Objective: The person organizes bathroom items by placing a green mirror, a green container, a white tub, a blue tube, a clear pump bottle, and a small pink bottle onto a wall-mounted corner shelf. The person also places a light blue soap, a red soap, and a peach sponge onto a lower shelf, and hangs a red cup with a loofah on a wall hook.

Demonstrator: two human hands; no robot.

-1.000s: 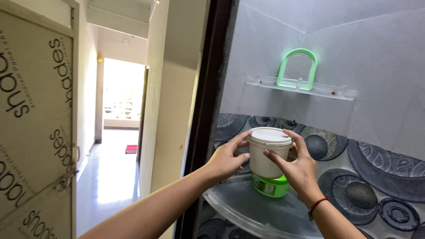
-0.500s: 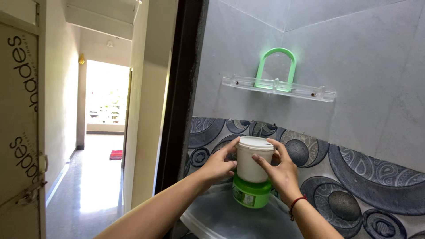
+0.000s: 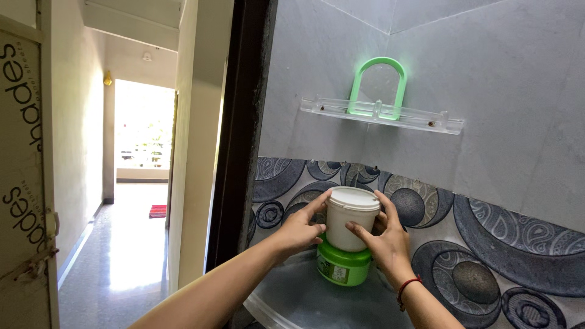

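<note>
A white plastic tub (image 3: 351, 218) with a white lid stands on top of a squat green container (image 3: 342, 266). Both of my hands clasp the white tub. My left hand (image 3: 300, 229) wraps its left side, thumb up near the lid. On the tub's right side my right hand (image 3: 384, 240) presses in, a red thread around its wrist. The stack rests on a glass corner shelf (image 3: 292, 298) low in the tiled corner.
A clear upper corner shelf (image 3: 426, 120) carries a green arched mirror frame (image 3: 378, 86). Patterned grey tiles (image 3: 506, 244) line the wall. A dark door frame (image 3: 237, 140) stands at left, with a bright corridor (image 3: 131, 244) and a printed door (image 3: 24, 170) beyond.
The white tub has come down onto the green container while both hands stay on it. The view has shifted right and closer to the corner.
</note>
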